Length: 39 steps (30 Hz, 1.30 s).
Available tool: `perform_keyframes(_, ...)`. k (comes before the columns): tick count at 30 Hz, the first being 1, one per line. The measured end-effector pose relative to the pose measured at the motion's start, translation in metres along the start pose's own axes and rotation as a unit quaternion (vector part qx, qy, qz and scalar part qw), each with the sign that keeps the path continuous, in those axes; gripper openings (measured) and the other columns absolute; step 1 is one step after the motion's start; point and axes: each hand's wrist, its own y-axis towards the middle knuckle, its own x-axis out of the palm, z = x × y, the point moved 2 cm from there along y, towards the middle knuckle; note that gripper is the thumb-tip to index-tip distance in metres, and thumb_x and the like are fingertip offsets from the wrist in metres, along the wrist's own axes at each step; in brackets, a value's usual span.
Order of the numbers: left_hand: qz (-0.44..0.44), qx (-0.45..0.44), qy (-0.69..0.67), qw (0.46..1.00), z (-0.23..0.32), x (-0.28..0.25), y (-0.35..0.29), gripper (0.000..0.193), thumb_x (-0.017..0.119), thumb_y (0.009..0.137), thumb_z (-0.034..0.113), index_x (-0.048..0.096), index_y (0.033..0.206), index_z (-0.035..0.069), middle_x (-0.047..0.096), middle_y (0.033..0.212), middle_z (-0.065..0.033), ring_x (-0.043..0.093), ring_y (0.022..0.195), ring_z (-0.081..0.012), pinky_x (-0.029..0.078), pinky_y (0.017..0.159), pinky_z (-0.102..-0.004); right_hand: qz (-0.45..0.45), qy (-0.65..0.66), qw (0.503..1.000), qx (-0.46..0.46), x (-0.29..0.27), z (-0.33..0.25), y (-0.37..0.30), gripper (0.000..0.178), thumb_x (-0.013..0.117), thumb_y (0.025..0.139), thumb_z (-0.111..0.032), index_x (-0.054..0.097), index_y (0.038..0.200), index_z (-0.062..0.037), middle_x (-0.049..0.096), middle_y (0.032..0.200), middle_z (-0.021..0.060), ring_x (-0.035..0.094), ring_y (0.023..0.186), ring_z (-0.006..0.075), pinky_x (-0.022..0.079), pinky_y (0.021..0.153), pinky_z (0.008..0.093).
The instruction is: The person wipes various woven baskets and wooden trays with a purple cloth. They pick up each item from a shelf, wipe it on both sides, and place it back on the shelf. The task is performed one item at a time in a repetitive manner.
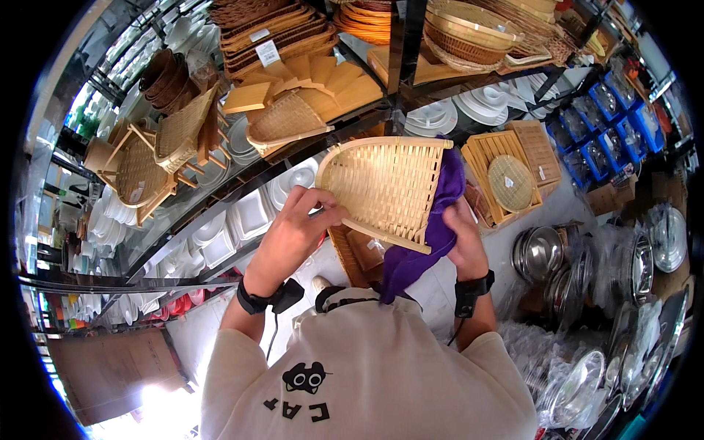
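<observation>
A woven bamboo scoop basket is held up in front of me, its rounded end to the left and its straight end to the right. My left hand is closed on its near rim, thumb and fingers pinching the edge. A purple cloth hangs along the straight end and drapes down toward my body. My right hand grips this cloth at the basket's right side; its fingertips are hidden behind the cloth. A similar scoop basket lies on the shelf beyond my left hand.
Shelves ahead carry stacked wicker trays and round baskets, with white plates below. Bamboo chairs and baskets stand at left. Wooden crates, blue bins and steel bowls are at right.
</observation>
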Motion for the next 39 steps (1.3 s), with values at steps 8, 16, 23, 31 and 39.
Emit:
perform_keyframes(8,0.04,-0.077,-0.203,0.975,0.013,0.026,0.018,0.033,0.068,0.08,-0.003,0.063,0.111,0.007,0.053,0.117,-0.0084,0.057,0.089,-0.0184,0.053,0.073,-0.0307,0.052,-0.115,0.991,0.035,-0.021,-0.009,-0.011,0.052,0.067,0.087,-0.005,0.047,0.135,-0.0005,0.059,0.124,0.0065,0.058,0.11,0.0133,0.046,0.096,0.0294)
perform_keyframes(16,-0.033,-0.31,-0.648,0.695,-0.005,0.075,0.008,0.056,0.039,0.103,0.046,0.039,0.14,0.004,0.049,0.134,-0.0091,0.05,0.116,-0.0164,0.041,0.101,-0.0323,-0.009,-0.172,0.982,0.078,-0.037,-0.019,-0.031,0.051,0.07,0.087,-0.008,0.05,0.133,-0.0005,0.059,0.123,0.0038,0.054,0.112,0.0114,0.043,0.098,0.0283)
perform_keyframes(23,0.018,-0.366,-0.558,0.745,-0.004,0.077,0.008,0.048,0.046,0.102,0.043,0.052,0.127,0.002,0.058,0.115,-0.0034,0.052,0.108,-0.0103,0.042,0.093,-0.0266,0.074,-0.352,0.932,-0.033,-0.033,-0.014,-0.019,0.045,0.067,0.091,-0.012,0.051,0.131,0.0005,0.06,0.121,0.0051,0.055,0.109,0.0133,0.043,0.096,0.0292)
perform_keyframes(31,0.007,-0.31,-0.417,0.854,-0.035,0.045,-0.011,0.05,0.046,0.101,0.048,0.05,0.118,0.001,0.052,0.099,-0.0032,0.047,0.093,-0.0111,0.041,0.083,-0.0251,0.117,-0.218,0.943,-0.223,0.016,-0.034,-0.017,0.057,0.057,0.094,-0.017,0.036,0.144,-0.0006,0.047,0.134,0.0082,0.045,0.123,0.0186,0.037,0.104,0.0339)
perform_keyframes(39,0.03,-0.206,-0.466,0.86,-0.05,0.036,-0.05,0.055,0.062,0.094,0.044,0.041,0.119,0.0,0.052,0.103,-0.008,0.047,0.095,-0.0139,0.043,0.086,-0.0296,-0.047,-0.711,0.654,-0.253,0.106,0.044,0.016,0.052,0.065,0.085,-0.013,0.05,0.135,-0.0067,0.042,0.13,0.0261,0.046,0.118,0.0427,0.039,0.099,0.0477)
